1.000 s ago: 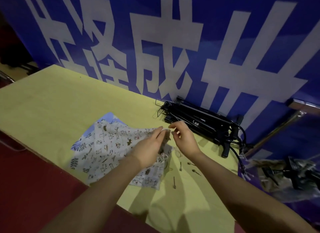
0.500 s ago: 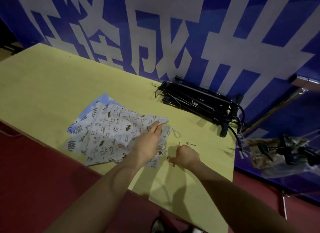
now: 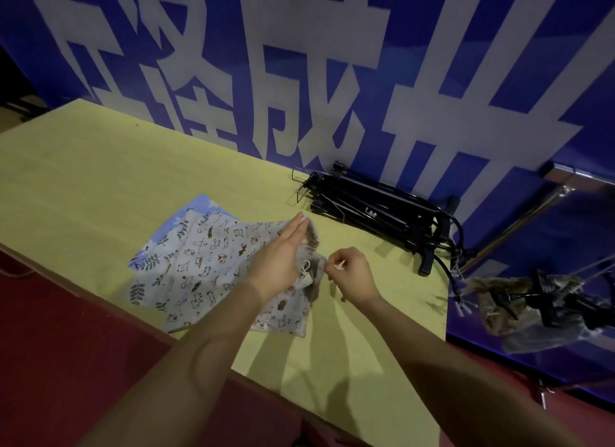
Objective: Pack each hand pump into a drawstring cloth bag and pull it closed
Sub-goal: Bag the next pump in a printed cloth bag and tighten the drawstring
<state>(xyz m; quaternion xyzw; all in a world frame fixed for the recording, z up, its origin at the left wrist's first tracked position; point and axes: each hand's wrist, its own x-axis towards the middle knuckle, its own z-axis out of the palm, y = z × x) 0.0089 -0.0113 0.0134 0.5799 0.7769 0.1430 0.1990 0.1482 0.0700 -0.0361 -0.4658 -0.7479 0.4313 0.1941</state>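
Several printed drawstring cloth bags point(image 3: 203, 263) lie flat in an overlapping pile on the yellow table point(image 3: 83, 187). My left hand point(image 3: 283, 250) has straight fingers slipped into the mouth of the top bag, lifting its edge. My right hand point(image 3: 349, 273) is curled just right of the bag mouth and pinches a small thin white piece; whether it is the bag's cord or a pump needle I cannot tell. A white drawstring knot point(image 3: 305, 270) shows between the hands. A bundle of black hand pumps point(image 3: 372, 213) with hoses lies at the table's back right.
A blue banner with large white characters point(image 3: 299, 80) stands right behind the table. A small dark needle point(image 3: 342, 299) lies on the table near my right wrist. Off the table's right edge, a clear bag with black parts point(image 3: 545, 307) hangs. Red floor lies in front.
My right hand rose from the table, where it was among the small needles, to the bag mouth with something pinched. My left hand slid its fingers into the top bag's opening.
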